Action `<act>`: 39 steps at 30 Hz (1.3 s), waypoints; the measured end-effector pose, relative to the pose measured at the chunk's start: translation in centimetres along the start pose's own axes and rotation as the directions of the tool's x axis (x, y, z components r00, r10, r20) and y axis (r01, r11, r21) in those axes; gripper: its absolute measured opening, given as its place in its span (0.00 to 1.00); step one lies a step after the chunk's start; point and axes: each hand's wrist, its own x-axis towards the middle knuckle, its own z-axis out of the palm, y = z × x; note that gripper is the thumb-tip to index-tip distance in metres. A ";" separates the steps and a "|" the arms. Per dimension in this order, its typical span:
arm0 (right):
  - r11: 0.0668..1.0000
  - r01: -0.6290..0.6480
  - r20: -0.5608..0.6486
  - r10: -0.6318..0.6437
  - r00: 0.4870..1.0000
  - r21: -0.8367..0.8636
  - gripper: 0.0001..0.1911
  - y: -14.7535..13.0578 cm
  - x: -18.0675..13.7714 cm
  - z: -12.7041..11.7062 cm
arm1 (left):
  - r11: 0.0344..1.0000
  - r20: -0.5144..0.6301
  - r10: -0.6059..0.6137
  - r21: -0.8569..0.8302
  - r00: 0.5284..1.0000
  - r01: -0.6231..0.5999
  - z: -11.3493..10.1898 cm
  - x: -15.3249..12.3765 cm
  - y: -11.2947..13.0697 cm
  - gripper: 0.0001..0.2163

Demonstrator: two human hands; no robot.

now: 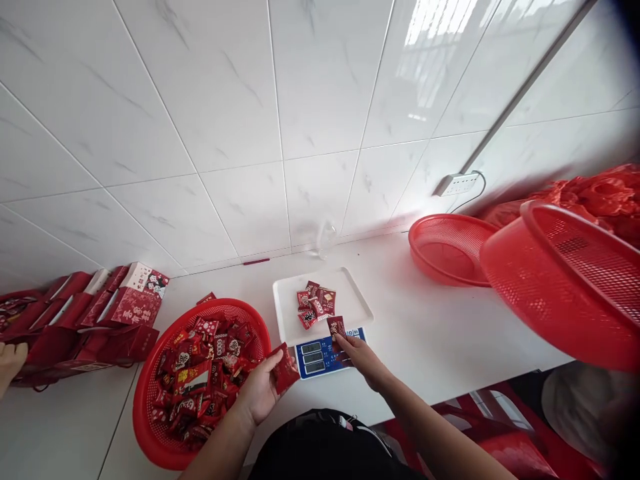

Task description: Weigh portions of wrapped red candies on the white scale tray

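My left hand [261,393] is closed on a red snack packet [285,371], just right of a red basket [141,407] filled with small wrapped snacks. Between the fingers of my right hand [363,359] is a small dark red packet [337,325], held above the near edge of a white weighing tray [357,288]. Several red packets [317,305] lie in a loose pile on that tray. The scale's blue panel [327,360] sits in front of it, partly covered by my right hand. I cannot read its displays.
Red gift boxes [135,300] stand in a row at the left, where another person's hand [11,363] shows. Two red mesh baskets, a low one [435,267] and a tilted one [550,293], are at the right. A power strip [456,185] is fixed to the tiled wall.
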 end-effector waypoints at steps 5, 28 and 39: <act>0.848 0.070 -0.142 -0.169 0.975 -0.526 0.17 -2.4 2.2 -0.9 | 0.996 0.083 -0.022 0.085 0.996 0.014 0.2 -0.5 -0.3 0.12; 0.514 0.324 0.084 -0.435 0.897 -0.795 0.19 -2.5 7.8 1.6 | 0.985 -0.145 0.045 0.170 0.988 -0.020 -1.3 -0.9 -0.4 0.10; 0.846 0.078 -0.500 -0.383 0.777 -0.527 0.26 -3.9 7.7 -11.0 | 0.986 -0.116 0.033 0.167 0.993 -0.013 -1.6 -0.8 0.3 0.09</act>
